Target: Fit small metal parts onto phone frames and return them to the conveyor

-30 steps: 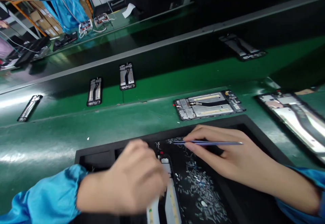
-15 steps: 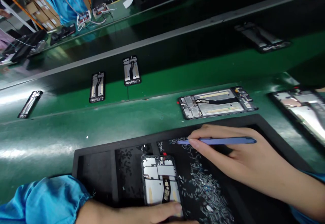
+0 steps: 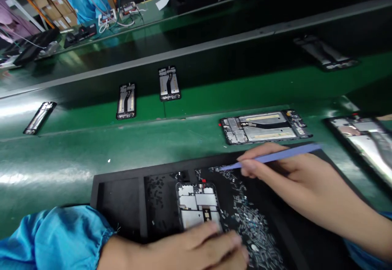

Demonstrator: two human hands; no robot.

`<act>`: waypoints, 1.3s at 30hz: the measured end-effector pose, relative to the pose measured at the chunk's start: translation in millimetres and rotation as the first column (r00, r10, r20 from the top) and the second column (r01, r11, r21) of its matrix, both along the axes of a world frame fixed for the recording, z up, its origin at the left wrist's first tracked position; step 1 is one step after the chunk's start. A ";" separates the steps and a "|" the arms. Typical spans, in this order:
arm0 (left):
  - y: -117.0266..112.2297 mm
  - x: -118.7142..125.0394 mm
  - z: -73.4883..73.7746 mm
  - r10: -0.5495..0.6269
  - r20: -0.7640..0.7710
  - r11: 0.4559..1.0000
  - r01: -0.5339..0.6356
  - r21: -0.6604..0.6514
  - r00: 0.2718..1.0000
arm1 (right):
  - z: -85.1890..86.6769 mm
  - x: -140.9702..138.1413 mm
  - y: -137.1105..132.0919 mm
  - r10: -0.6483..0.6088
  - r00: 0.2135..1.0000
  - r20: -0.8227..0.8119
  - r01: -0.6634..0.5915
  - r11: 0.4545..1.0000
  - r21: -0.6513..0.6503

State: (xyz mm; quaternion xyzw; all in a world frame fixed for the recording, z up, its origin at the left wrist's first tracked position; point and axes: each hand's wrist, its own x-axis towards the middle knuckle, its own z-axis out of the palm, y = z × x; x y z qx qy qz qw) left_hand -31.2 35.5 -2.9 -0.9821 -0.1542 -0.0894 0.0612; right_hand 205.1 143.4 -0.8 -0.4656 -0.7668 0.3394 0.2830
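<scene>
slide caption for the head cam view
Right hand holds a blue tool over small parts in a black tray; left hand beside an opened phone

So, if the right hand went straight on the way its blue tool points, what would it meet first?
Probably the small metal parts scattered on the black tray, just past the blue tool in the right hand; depth is hard to judge.

Bright, even overhead light fills the scene, laying a long white glare across the left of the green conveyor belt [image 3: 39, 176]. The dark band [image 3: 214, 63] beyond sits in deep shadow. Wide-angle distortion bows the belt's edges and tilts the far corners. The left hand [image 3: 196, 249] looks slightly soft with blur; the rest stays fairly sharp.
</scene>
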 end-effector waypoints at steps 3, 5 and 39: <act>-8.1 -2.7 -2.8 0.185 0.029 0.982 -0.183 -0.055 0.982 | 12.4 -4.2 -7.2 0.007 0.996 -0.093 -0.002 0.998 0.058; -12.0 -4.5 -3.9 0.212 0.042 0.975 -0.208 -0.077 0.976 | 17.7 -14.6 -8.9 0.130 0.984 -0.121 -0.123 0.990 0.065; -19.3 -0.1 -14.5 0.273 0.088 0.960 -0.265 -0.095 0.958 | 2.0 -69.1 3.8 0.550 0.821 0.152 -0.571 0.797 0.199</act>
